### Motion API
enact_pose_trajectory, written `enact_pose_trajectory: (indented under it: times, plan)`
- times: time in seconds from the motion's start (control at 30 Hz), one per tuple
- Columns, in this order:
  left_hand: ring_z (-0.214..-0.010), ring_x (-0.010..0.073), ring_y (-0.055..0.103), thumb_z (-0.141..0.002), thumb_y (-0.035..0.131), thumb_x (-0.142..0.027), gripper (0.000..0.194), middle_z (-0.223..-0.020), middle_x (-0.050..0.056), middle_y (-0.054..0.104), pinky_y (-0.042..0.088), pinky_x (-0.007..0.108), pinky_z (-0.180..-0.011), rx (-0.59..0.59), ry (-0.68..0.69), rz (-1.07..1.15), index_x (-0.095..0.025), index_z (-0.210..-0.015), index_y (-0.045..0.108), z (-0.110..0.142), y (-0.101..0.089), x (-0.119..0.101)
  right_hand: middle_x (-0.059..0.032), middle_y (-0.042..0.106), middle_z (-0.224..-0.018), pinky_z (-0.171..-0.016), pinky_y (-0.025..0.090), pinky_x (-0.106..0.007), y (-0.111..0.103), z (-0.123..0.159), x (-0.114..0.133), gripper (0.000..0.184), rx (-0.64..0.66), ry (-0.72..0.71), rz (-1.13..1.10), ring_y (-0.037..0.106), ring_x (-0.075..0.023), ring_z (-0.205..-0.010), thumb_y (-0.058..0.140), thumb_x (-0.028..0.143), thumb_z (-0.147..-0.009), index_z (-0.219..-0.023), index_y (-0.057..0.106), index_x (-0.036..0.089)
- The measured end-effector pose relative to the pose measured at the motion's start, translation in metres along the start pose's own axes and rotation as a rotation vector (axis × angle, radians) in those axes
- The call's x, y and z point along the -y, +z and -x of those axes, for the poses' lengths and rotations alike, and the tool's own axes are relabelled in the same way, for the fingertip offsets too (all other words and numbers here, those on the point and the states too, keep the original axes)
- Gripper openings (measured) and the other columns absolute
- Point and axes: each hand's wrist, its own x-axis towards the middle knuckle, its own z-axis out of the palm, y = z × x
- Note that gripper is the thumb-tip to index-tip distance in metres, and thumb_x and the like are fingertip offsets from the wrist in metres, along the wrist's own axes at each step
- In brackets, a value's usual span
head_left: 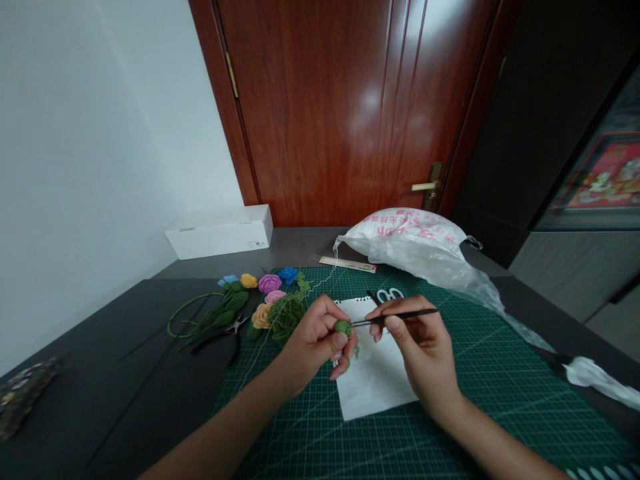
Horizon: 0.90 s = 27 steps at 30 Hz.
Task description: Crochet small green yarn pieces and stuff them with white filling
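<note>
Dark tabletop (pixel 113 393) set below a red-brown wooden door (pixel 320 100), white wall (pixel 85 160) along the left of the frame. Green cutting mat (pixel 505 393) occupies the lower centre and right, cut off by the bottom edge.

Small green crocheted piece (pixel 343 328) sits at frame centre, held above the mat; its shape is only partly visible, as the fingers cover much of it. Left hand (pixel 315 340) is curled closed around it, thumb on top, fingers beneath. Right hand (pixel 425 340) pinches a slim black crochet hook (pixel 395 316) between thumb and fingers, the hook's far end meeting the green piece; tip not distinguishable against the yarn. Pale thread (pixel 320 283) runs from the work area toward the upper mat edge; its exact start is hidden.

White sheet of paper (pixel 375 380) lies on the mat beneath both hands, partly covered by them. White-handled scissors (pixel 389 295) lie beyond it, blades hidden behind the right hand. Left of the hands: green yarn ball (pixel 286 317), crocheted roses in peach, pink, purple, blue and yellow (pixel 270 283), leafy green stems (pixel 215 317), and black-handled pliers (pixel 233 330). Upper right of the mat: crumpled white plastic bag (pixel 410 237). White cardboard box (pixel 220 231) stands at the wall. Dark mottled object (pixel 23 397) at far left, too blurred to identify.
</note>
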Motion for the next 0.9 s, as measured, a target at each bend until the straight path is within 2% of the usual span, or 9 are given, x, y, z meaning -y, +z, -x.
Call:
enact_pose_trajectory:
  times: [0.33,0.43,0.6,0.67,0.8,0.9]
  plan:
    - [-0.044,0.0057,0.046,-0.099,0.062,-0.025,0.018,-0.072,-0.003,0.065,0.040,0.014,-0.040,-0.009,0.010,0.002,-0.023,-0.101,0.044,0.000,-0.001,0.002,0.0000,0.074,-0.086,-0.062,0.058,-0.025,-0.001,-0.002,0.001,0.010,-0.012,-0.010,0.031,0.069,-0.0121,-0.064,0.067,0.016,-0.096,-0.093,0.070,0.025]
    - [-0.044,0.0056,0.046,-0.099,0.062,-0.025,0.019,-0.072,-0.003,0.065,0.041,0.014,-0.040,0.004,-0.008,0.004,-0.023,-0.100,0.043,0.000,0.001,0.003,-0.0010,0.074,-0.084,-0.060,0.059,-0.027,0.000,-0.001,-0.002,0.006,0.008,-0.006,0.046,0.070,-0.0131,-0.063,0.068,0.019,-0.096,-0.093,0.070,0.023]
    - [-0.039,0.0029,0.045,-0.099,0.063,-0.027,0.021,-0.075,-0.004,0.064,0.034,0.010,-0.036,0.052,-0.047,0.026,-0.023,-0.101,0.043,0.002,0.004,0.004,-0.0044,0.076,-0.084,-0.063,0.061,-0.031,0.003,0.004,-0.008,0.006,0.086,-0.071,0.124,0.072,-0.0168,-0.066,0.068,0.023,-0.096,-0.091,0.072,0.022]
    - [-0.040,0.0038,0.046,-0.098,0.065,-0.031,0.022,-0.074,-0.004,0.062,0.036,0.011,-0.037,0.051,-0.064,0.048,-0.023,-0.101,0.044,0.002,0.005,0.001,-0.0042,0.077,-0.084,-0.064,0.061,-0.031,0.002,0.005,-0.009,0.006,0.082,-0.086,0.141,0.073,-0.0170,-0.067,0.068,0.021,-0.096,-0.092,0.072,0.023]
    - [-0.053,0.0104,0.053,-0.101,0.056,-0.048,0.029,-0.078,0.003,0.064,0.047,0.018,-0.042,-0.002,-0.185,0.134,-0.022,-0.110,0.049,-0.001,0.006,-0.006,-0.0042,0.077,-0.085,-0.069,0.061,-0.031,-0.001,0.004,-0.008,0.008,0.056,-0.099,0.213,0.073,-0.0177,-0.074,0.069,0.019,-0.095,-0.093,0.075,0.023]
    - [-0.047,0.0093,0.045,-0.103,0.047,-0.051,0.031,-0.068,0.000,0.058,0.043,0.017,-0.039,-0.069,-0.296,0.111,-0.020,-0.107,0.052,-0.002,0.004,-0.011,-0.0040,0.076,-0.086,-0.067,0.060,-0.031,-0.002,0.003,-0.007,0.008,0.056,-0.076,0.216,0.072,-0.0169,-0.070,0.068,0.020,-0.096,-0.094,0.075,0.023]
